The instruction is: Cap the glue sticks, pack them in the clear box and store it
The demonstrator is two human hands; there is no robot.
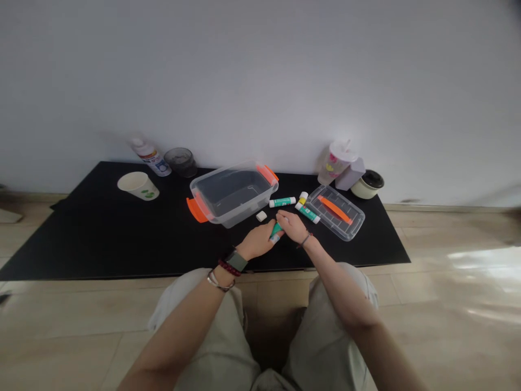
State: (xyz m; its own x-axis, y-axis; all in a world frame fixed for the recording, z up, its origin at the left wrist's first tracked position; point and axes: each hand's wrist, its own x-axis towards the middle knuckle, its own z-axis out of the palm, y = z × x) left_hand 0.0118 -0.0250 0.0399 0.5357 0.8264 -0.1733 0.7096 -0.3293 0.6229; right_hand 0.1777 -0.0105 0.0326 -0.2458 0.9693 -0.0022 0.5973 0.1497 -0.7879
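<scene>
The left hand (257, 243) is wrapped around a green, round plastic tube (277, 229), likely to keep it steady. The right hand (292, 227) grips the tube's far end. A small white plastic cap (261, 216) lies at ten o'clock from the tube on the flat black counter (101, 239), perhaps for easy reach.

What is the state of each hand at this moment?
Left hand: closed, holding a green cylindrical plastic tube.
Right hand: closed over the same tube's far end; its exact grip is hidden.
</scene>
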